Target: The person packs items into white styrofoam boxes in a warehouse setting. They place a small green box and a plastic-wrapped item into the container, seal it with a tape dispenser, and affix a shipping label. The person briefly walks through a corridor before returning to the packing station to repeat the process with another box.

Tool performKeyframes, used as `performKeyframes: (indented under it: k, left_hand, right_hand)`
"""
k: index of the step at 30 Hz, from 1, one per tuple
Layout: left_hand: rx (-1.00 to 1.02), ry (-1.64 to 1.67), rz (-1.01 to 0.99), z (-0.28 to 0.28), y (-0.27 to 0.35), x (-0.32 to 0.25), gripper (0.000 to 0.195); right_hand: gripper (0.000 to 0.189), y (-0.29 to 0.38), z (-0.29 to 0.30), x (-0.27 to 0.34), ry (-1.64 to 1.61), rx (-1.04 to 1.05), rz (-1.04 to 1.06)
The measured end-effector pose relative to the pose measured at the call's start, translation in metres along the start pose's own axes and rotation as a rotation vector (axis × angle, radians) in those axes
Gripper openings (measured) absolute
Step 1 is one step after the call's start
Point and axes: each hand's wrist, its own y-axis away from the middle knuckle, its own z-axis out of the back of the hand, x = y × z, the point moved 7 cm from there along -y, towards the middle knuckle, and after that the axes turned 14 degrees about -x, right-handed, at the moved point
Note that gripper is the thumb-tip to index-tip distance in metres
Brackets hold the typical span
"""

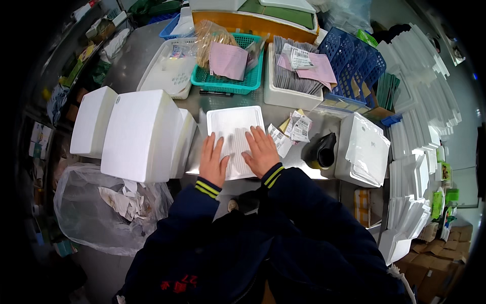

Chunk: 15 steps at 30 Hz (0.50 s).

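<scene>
A shallow white foam tray or lid (235,117) lies on the metal table right in front of me. My left hand (213,159) rests at its left edge, fingers spread, holding nothing. On its right part lies my right hand (261,150), palm down with the fingers apart, also without a grip on anything. Printed labels (300,127) lie loosely to the right of the tray. Beyond them stands a black tape dispenser (324,152), as far as its shape tells. A black marker pen (215,93) lies behind the tray.
White foam boxes (138,133) stand at the left, above a clear plastic bag (87,205) with crumpled paper. A teal basket (228,85), a white box of grey packets (292,97) and a blue perforated rack (351,68) line the back. Another foam box (347,163) is at right.
</scene>
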Motion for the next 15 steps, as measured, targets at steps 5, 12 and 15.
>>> performKeyframes:
  k: [5,12,15]
  left_hand:
    - [0.188,-0.339,-0.008,-0.043,-0.003,0.017,0.047]
    - [0.215,-0.32,-0.007,-0.051,-0.008,0.016,0.051]
    - [0.225,-0.292,-0.011,-0.053,-0.007,0.024,0.051]
  right_hand:
    - [0.056,0.014,-0.033,-0.004,0.092,0.138,-0.043]
    - [0.057,0.01,-0.031,-0.014,-0.012,0.109,-0.123]
    - [0.059,0.007,-0.039,-0.016,-0.001,0.168,-0.096]
